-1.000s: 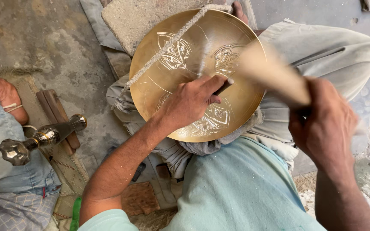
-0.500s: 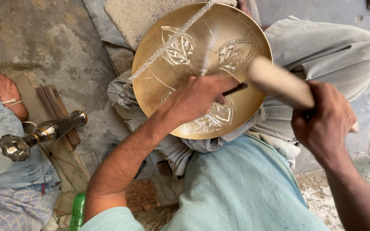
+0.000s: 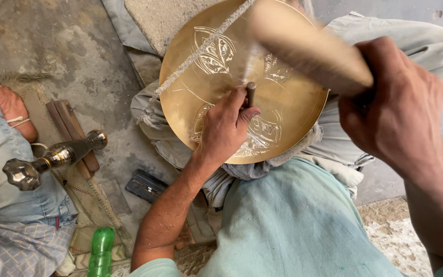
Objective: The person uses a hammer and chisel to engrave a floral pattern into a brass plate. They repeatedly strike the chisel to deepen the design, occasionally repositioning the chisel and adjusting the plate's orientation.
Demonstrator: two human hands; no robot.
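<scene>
Brass plate (image 3: 216, 97) sits propped on your lap at frame centre so your left hand (image 3: 225, 125) can pinch the chisel (image 3: 250, 94) upright on it, while your right hand (image 3: 398, 110), fist clamped, swings the blurred wooden mallet (image 3: 308, 48) upper right.

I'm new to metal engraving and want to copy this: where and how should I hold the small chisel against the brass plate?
Probably grip the chisel low on its shank, near the tip, coming from the side and below as the left hand does here. Its fingers wrap the lower part while the hand rests on the brass plate. That leaves the top end bare for the wooden mallet in the right hand.
</scene>
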